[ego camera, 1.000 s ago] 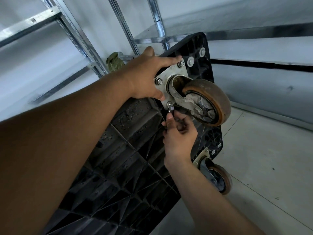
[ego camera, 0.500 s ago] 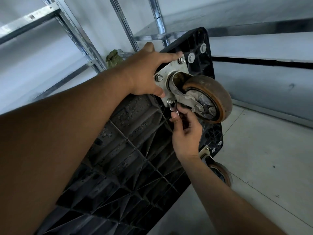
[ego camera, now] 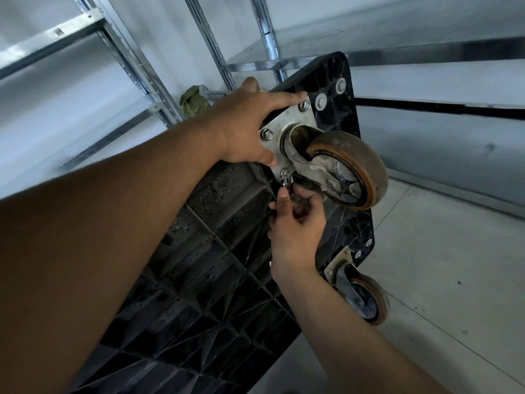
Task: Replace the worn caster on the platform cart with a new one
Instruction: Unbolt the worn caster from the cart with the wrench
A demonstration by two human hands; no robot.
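The black platform cart [ego camera: 216,251] stands tipped on its side, ribbed underside facing me. A worn caster [ego camera: 349,169] with a brown wheel is bolted to its upper corner through a steel plate [ego camera: 292,123]. My left hand [ego camera: 250,129] grips the cart's top edge beside the plate, thumb on the plate's lower edge. My right hand [ego camera: 295,223] is just below the plate, fingers closed on a small metal wrench [ego camera: 286,180] set on the plate's lower bolt. A second caster [ego camera: 363,297] sits at the lower corner near the floor.
Metal shelving uprights [ego camera: 136,58] and shelf boards rise behind the cart against a pale wall. A green crumpled thing [ego camera: 193,100] lies on a shelf behind my left hand. Grey tiled floor [ego camera: 443,280] spreads to the right.
The view shifted slightly. My right hand turned a little under the plate, still on the wrench at the lower bolt. My left hand kept its hold on the cart.
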